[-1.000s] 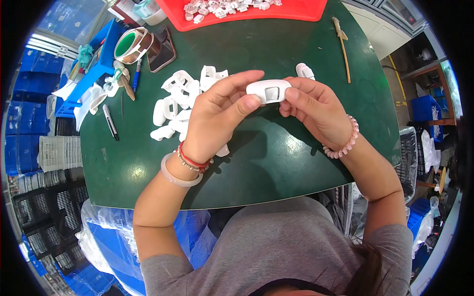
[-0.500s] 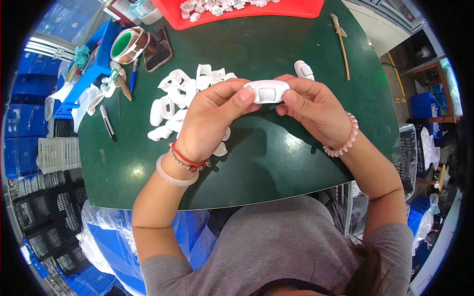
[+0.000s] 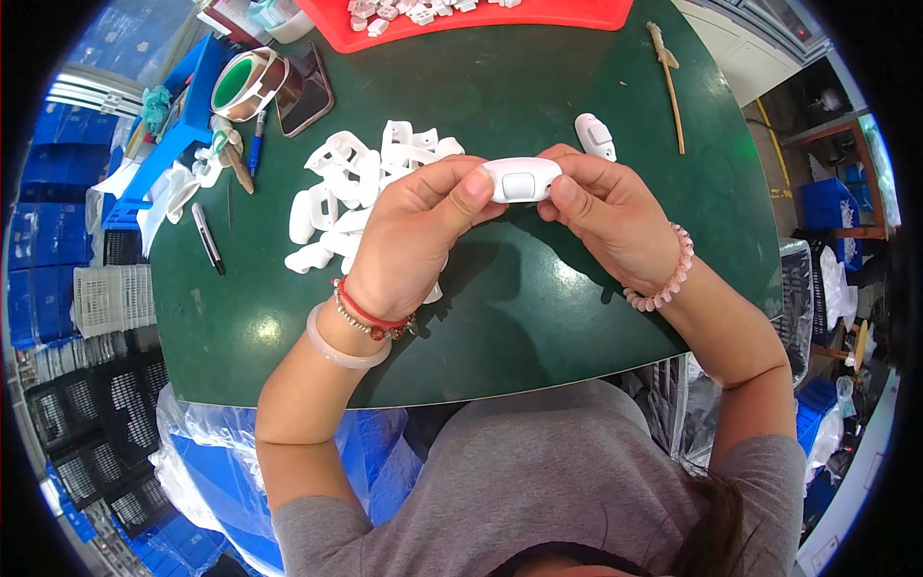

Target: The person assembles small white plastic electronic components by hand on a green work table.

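Observation:
A small white oval plastic casing (image 3: 520,180) with a raised rectangular piece in its middle is held level above the table. My left hand (image 3: 423,216) pinches its left end between thumb and fingers. At the opposite end, my right hand (image 3: 608,207) grips it the same way, the thumb beside a small dark hole. Left of my left hand lies a loose pile of white plastic shell parts (image 3: 338,168), partly hidden by that hand. A similar white assembled piece (image 3: 595,137) rests on the table just beyond my right hand.
On the green table (image 3: 538,337) a red tray (image 3: 471,34) of small white parts stands at the far edge. Tape rolls (image 3: 236,85), a phone (image 3: 306,91), a blue pen (image 3: 257,144), a white pen (image 3: 207,238) and a blue rack (image 3: 178,130) are leftward. A thin stick (image 3: 671,101) lies far right.
My right thumb has shifted slightly off the casing's end, so a small dark hole there now shows. Both hands still hold the casing in nearly the same place.

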A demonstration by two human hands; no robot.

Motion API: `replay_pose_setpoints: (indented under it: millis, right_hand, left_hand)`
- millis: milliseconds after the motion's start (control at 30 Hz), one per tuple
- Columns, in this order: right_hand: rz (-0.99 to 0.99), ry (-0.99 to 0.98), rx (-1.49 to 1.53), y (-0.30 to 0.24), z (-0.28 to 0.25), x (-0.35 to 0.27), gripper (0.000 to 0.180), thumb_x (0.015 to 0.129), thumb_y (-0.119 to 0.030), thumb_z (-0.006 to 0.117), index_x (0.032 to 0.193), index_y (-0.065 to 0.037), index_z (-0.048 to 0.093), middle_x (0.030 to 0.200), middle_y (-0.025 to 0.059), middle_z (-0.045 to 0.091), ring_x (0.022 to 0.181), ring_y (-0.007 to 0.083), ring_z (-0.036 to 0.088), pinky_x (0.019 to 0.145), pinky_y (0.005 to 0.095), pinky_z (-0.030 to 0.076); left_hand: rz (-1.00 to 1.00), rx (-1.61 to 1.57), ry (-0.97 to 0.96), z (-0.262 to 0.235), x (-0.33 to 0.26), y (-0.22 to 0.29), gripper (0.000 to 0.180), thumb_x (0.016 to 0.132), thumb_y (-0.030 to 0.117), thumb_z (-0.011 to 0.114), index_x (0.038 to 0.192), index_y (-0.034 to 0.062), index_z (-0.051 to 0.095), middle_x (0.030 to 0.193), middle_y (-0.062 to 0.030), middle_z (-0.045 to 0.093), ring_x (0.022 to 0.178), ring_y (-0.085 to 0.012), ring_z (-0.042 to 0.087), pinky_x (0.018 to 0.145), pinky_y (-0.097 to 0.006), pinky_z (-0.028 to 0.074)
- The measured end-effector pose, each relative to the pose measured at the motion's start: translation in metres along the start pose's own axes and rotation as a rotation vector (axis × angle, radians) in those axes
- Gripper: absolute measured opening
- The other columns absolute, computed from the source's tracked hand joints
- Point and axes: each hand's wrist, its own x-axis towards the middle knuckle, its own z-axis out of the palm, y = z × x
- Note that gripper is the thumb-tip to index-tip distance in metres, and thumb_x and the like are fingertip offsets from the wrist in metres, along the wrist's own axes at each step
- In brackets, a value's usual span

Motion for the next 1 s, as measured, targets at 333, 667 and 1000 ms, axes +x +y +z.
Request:
replay_pose_setpoints:
  millis: [333, 667, 1000]
  right_hand:
    - [-0.009, 0.046, 0.032, 0.003, 0.002, 0.001, 0.024, 0.088, -0.018, 0.054, 0.099, 0.002, 0.060, 0.087, -0.0025, 0.048, 0.075, 0.0056, 0.039, 0.071, 0.0187, 0.034]
    - [-0.050, 0.639, -0.737, -0.044, -0.065, 0.020, 0.029, 0.085, -0.027, 0.049, 0.088, -0.001, 0.061, 0.075, 0.0077, 0.058, 0.068, 0.0142, 0.052, 0.062, 0.0254, 0.040]
    - [-0.109, 0.560, -1.160, -0.019, -0.083, 0.031, 0.022, 0.081, -0.022, 0.055, 0.092, -0.003, 0.060, 0.091, 0.0114, 0.058, 0.077, 0.0226, 0.057, 0.071, 0.0316, 0.045]
  left_hand:
    - [-0.020, -0.041, 0.020, 0.003, -0.001, 0.001, 0.035, 0.091, 0.025, 0.048, 0.110, -0.0034, 0.053, 0.108, -0.0105, 0.057, 0.100, -0.0179, 0.054, 0.090, -0.033, 0.044]
    - [0.523, 0.939, 0.421, -0.021, 0.007, 0.029, 0.033, 0.087, 0.026, 0.054, 0.111, 0.0027, 0.052, 0.108, -0.0105, 0.055, 0.095, -0.0196, 0.053, 0.085, -0.033, 0.040]
    - [0.480, 1.626, 0.279, -0.026, 0.003, 0.014, 0.046, 0.074, 0.034, 0.065, 0.111, 0.0105, 0.053, 0.117, -0.0086, 0.049, 0.112, -0.0264, 0.044, 0.098, -0.059, 0.019]
